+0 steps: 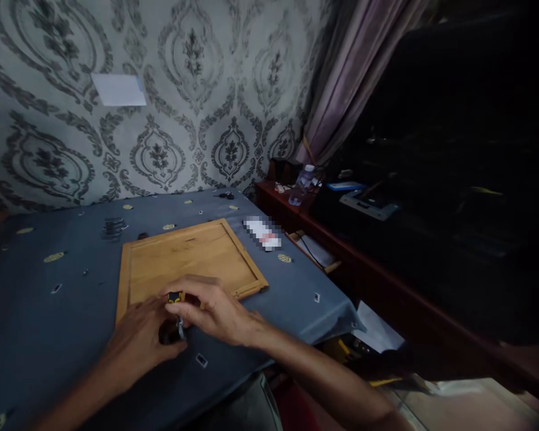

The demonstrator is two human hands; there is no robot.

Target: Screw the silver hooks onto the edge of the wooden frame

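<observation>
My right hand [215, 308] is closed, with thumb and index finger pinching a small black-and-yellow object [175, 297], which looks like the end of a tool handle. Just below that object is a small shiny metal piece [180, 328], by the thumb of my left hand [146, 335]. The left fingers curl around this piece, though their tips are partly hidden. Both hands are together over the near edge of a framed wooden panel [184, 257], which lies flat on the blue patterned tablecloth [63, 311].
Several dark metal pieces [113, 228] lie beyond the panel to the left. Right of it is a blurred-out white packet [263, 233]. A dark red desk [278, 200] with a clear bottle [302, 185] and an open drawer [317, 251] adjoins the table's right side.
</observation>
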